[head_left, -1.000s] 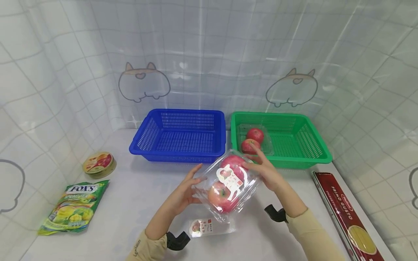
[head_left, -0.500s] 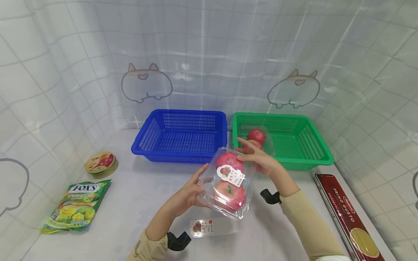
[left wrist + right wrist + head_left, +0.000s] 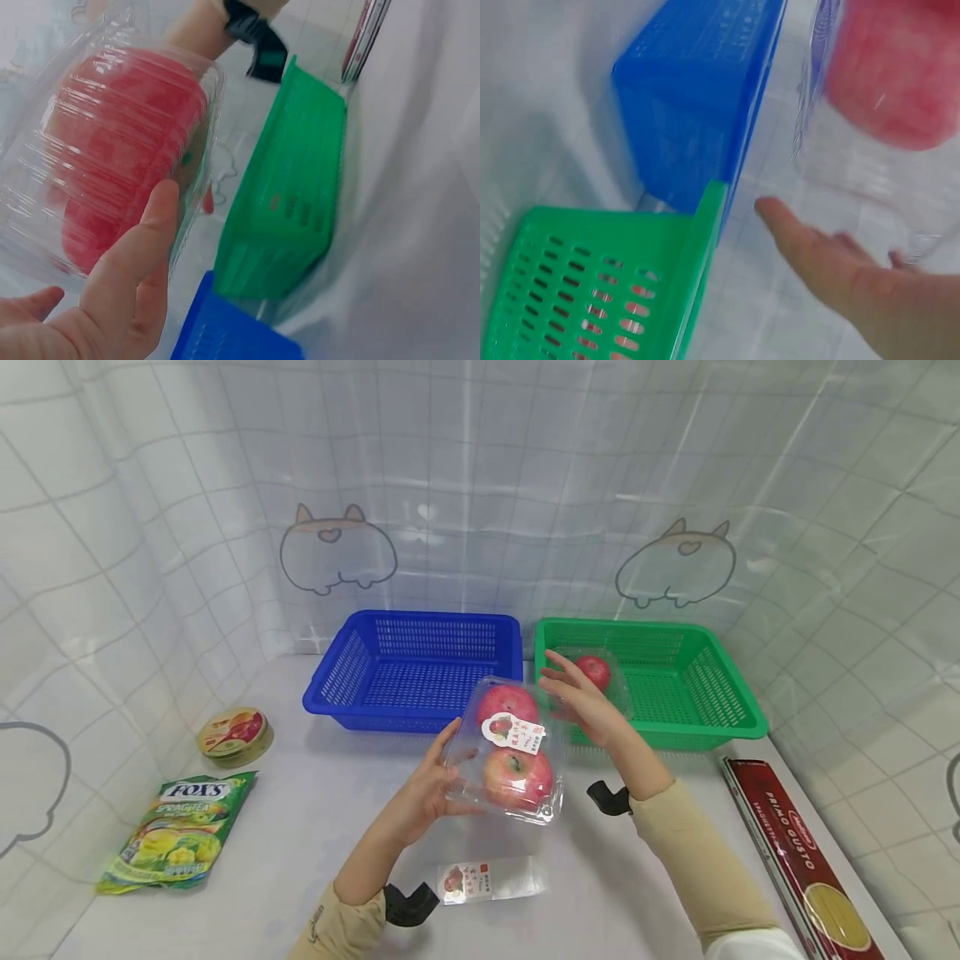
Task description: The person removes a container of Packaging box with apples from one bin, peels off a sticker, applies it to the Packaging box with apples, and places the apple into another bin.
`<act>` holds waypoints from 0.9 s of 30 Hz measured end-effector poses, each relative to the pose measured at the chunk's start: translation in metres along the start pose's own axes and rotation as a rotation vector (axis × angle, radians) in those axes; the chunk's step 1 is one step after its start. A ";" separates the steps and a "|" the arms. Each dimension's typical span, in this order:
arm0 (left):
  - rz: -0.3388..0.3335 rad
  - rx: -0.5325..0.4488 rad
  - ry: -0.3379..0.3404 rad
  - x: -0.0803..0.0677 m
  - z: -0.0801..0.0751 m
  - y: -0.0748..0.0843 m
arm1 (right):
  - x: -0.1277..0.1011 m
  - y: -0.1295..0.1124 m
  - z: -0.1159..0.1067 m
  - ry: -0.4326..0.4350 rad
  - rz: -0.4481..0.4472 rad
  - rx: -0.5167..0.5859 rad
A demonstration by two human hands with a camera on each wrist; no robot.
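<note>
A clear plastic box with two red apples and a white label is held up, tilted, above the table. At its left side my left hand grips it, fingers along the wall in the left wrist view. My right hand is beside the box's right side with its fingers extended. The right wrist view shows a gap between the extended finger and the clear wall; whether another part of this hand touches the box cannot be told.
Behind are a blue basket and a green basket, the latter holding another clear box with a red apple. A labelled clear strip lies in front. Left are a round tin and a candy bag; right, a spaghetti box.
The apple box has moved up and slightly left with my left hand, and its tilt has changed. My right hand has shifted leftward and now extends its fingers beside the box.
</note>
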State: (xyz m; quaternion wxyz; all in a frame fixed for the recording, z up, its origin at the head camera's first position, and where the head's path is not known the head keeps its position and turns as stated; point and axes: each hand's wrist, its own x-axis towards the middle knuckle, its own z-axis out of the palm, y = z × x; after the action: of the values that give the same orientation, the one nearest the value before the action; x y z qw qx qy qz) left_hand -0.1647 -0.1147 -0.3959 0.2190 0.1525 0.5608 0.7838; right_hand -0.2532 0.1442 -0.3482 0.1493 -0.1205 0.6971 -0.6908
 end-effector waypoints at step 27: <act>0.124 -0.090 0.283 0.030 -0.040 0.030 | -0.013 0.011 0.070 0.045 0.069 0.156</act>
State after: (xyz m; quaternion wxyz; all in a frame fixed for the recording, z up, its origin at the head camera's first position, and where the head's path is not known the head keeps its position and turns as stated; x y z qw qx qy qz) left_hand -0.2150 -0.1402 -0.3813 0.0956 0.0647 0.5398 0.8339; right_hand -0.2144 0.0845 -0.3589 0.1662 -0.0688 0.6480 -0.7401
